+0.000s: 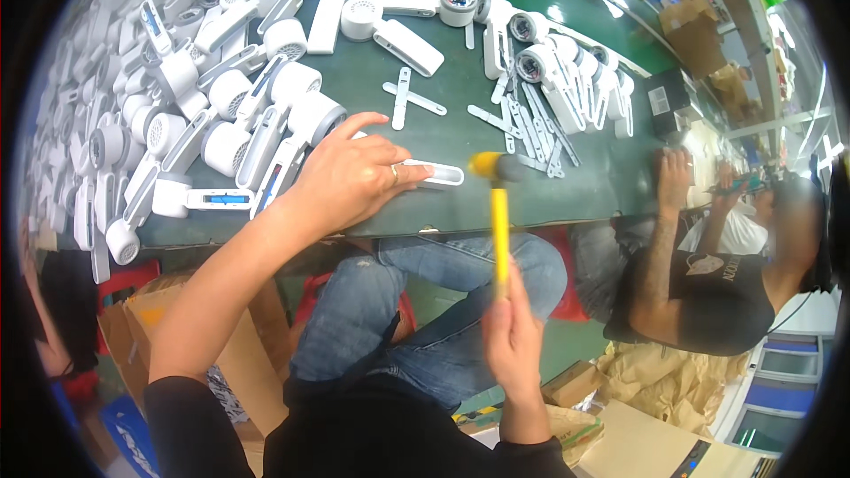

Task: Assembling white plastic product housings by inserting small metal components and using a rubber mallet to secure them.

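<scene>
My left hand [350, 173] is closed on a white fan body [444, 175], pressing it to the green tabletop. The hollow handle of this fan body points right; its head end is mostly hidden under my hand. My right hand [515, 336] grips the yellow handle of a mallet [500, 230]. The mallet's yellow-and-black head is slightly blurred, just right of the fan body's handle end and apart from it. Beyond my left hand lie two crossed white-grey strips [403, 97]. A loose heap of similar strips [531, 128] lies beyond the mallet.
A large pile of white handheld fan bodies [235, 93] covers the table's left side. More fan bodies [567, 80] stand in a row at the far right. A co-worker in a dark shirt [717, 296] sits to the right. Cardboard boxes [199, 336] and brown paper [664, 381] lie below.
</scene>
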Action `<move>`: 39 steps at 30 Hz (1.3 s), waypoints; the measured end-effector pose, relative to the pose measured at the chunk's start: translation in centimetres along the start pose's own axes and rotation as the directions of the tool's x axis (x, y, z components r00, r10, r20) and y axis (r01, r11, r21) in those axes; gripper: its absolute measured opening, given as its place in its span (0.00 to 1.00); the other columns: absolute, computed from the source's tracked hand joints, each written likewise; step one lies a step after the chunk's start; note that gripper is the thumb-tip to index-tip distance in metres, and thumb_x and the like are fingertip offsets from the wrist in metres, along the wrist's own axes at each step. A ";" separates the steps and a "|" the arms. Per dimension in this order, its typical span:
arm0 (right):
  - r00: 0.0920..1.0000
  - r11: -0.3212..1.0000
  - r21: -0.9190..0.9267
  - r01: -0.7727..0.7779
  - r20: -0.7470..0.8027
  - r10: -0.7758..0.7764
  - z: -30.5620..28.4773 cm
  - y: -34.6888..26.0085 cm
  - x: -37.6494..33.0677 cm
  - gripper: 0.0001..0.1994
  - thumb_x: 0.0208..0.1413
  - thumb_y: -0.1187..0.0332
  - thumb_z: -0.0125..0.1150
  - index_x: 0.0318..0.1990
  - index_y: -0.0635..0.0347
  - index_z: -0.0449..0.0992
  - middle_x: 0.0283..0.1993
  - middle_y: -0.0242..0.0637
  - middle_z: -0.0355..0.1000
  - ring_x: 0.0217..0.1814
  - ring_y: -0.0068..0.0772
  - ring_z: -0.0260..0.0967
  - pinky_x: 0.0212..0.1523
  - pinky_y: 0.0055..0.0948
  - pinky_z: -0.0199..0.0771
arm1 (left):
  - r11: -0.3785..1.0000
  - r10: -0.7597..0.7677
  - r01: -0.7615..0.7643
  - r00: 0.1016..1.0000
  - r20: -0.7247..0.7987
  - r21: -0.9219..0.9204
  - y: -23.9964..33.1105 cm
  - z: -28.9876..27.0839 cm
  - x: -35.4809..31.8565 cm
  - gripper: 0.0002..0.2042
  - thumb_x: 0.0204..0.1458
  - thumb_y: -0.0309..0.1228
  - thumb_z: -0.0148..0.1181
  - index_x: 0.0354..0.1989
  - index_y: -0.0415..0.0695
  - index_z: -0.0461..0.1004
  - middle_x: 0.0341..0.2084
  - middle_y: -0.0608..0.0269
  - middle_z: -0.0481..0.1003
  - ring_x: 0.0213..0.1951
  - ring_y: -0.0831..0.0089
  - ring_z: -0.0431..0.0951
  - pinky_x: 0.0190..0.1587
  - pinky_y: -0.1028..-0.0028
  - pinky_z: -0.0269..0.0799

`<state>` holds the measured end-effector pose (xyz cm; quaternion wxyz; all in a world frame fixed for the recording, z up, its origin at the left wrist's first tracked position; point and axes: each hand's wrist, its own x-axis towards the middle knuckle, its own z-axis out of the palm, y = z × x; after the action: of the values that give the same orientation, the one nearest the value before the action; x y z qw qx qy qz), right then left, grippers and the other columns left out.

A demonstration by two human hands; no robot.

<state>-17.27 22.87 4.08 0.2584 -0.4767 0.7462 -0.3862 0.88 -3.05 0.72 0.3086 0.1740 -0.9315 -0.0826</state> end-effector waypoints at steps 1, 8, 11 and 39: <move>0.995 0.993 -0.104 -0.049 0.080 0.057 0.4 0.1 0.7 0.25 0.76 0.65 0.47 0.77 0.54 0.62 0.24 0.26 0.67 0.26 0.16 0.64 0.29 0.24 0.69 | 1.000 0.008 -0.008 1.000 -0.003 0.000 0.2 -0.1 -0.1 0.11 0.55 0.33 0.68 0.46 0.59 0.88 0.32 0.70 0.83 0.38 0.70 0.83 0.65 0.59 0.70; 0.985 0.951 0.254 -0.174 0.027 0.173 -1.5 1.0 -0.3 0.26 0.78 0.60 0.45 0.78 0.56 0.59 0.22 0.25 0.65 0.21 0.16 0.61 0.24 0.20 0.63 | 0.988 0.148 -0.137 0.965 0.217 -0.065 2.3 -1.2 2.4 0.11 0.47 0.28 0.66 0.40 0.44 0.86 0.34 0.65 0.82 0.53 0.67 0.77 0.75 0.57 0.58; 0.981 0.928 0.327 -0.180 -0.013 0.195 -1.9 1.2 -1.0 0.28 0.78 0.55 0.44 0.77 0.61 0.58 0.21 0.24 0.61 0.16 0.13 0.55 0.16 0.17 0.55 | 0.967 0.254 -0.249 0.914 0.315 -0.056 4.4 -1.8 3.4 0.13 0.46 0.25 0.63 0.41 0.47 0.85 0.45 0.66 0.82 0.63 0.64 0.71 0.76 0.55 0.55; 0.999 0.998 -0.048 -0.033 0.001 0.033 0.4 -2.9 0.3 0.26 0.73 0.68 0.48 0.77 0.56 0.58 0.34 0.62 0.77 0.34 0.66 0.78 0.34 0.50 0.78 | 0.950 -0.250 0.208 0.953 -0.172 -0.232 3.4 1.7 -3.2 0.17 0.52 0.22 0.70 0.52 0.44 0.83 0.43 0.56 0.83 0.40 0.54 0.81 0.46 0.61 0.77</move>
<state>-15.54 21.76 6.23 0.2541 -0.4708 0.7627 -0.3634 1.34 1.44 -1.52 0.4053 0.2548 -0.8551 -0.1989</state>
